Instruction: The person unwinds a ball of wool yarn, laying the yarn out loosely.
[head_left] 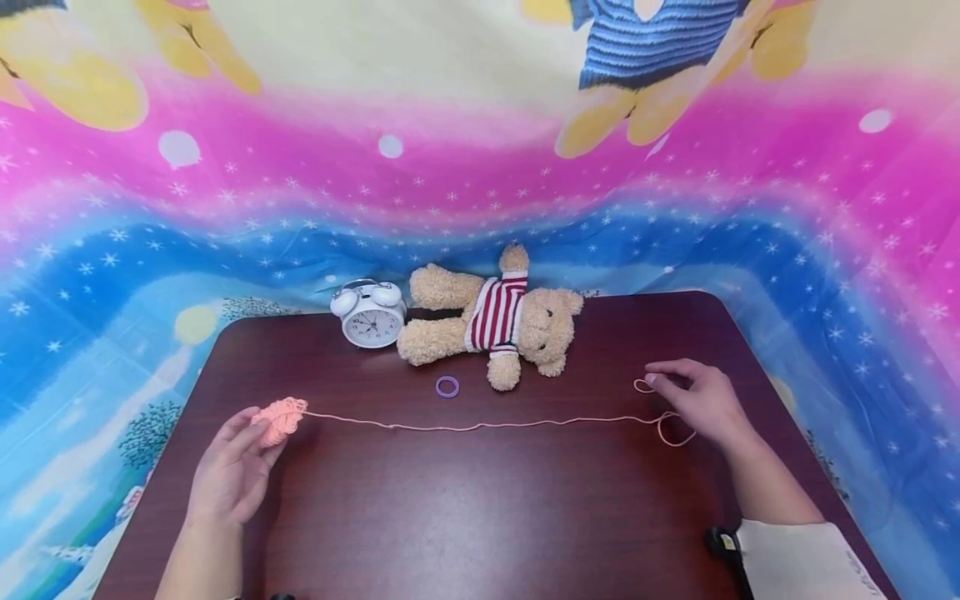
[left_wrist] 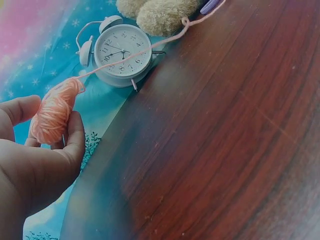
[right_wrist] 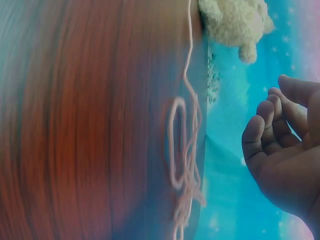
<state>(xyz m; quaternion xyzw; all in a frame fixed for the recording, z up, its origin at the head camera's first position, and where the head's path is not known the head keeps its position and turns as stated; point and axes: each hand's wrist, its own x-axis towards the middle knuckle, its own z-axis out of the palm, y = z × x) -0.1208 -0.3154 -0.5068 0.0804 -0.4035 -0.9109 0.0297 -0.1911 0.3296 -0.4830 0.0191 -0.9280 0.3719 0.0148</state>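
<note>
A small bundle of peach yarn [head_left: 281, 419] is held in the fingers and thumb of my left hand [head_left: 234, 471], near the table's left side. In the left wrist view the thumb lies on one side of the yarn bundle [left_wrist: 54, 112] and fingers on the other. One strand [head_left: 480, 426] runs from it across the table to the right. Loose loops [head_left: 675, 442] of the strand lie beneath my right hand [head_left: 705, 404]. The right wrist view shows that hand [right_wrist: 285, 135] with fingers loosely bent and no yarn between them, beside the looped strand [right_wrist: 186, 145].
Behind the strand lies a purple ring [head_left: 447, 387]. A teddy bear [head_left: 498, 317] in a striped shirt lies at the back edge, beside a white alarm clock [head_left: 372, 327]. A patterned cloth [head_left: 480, 192] hangs around the dark wooden table [head_left: 480, 517].
</note>
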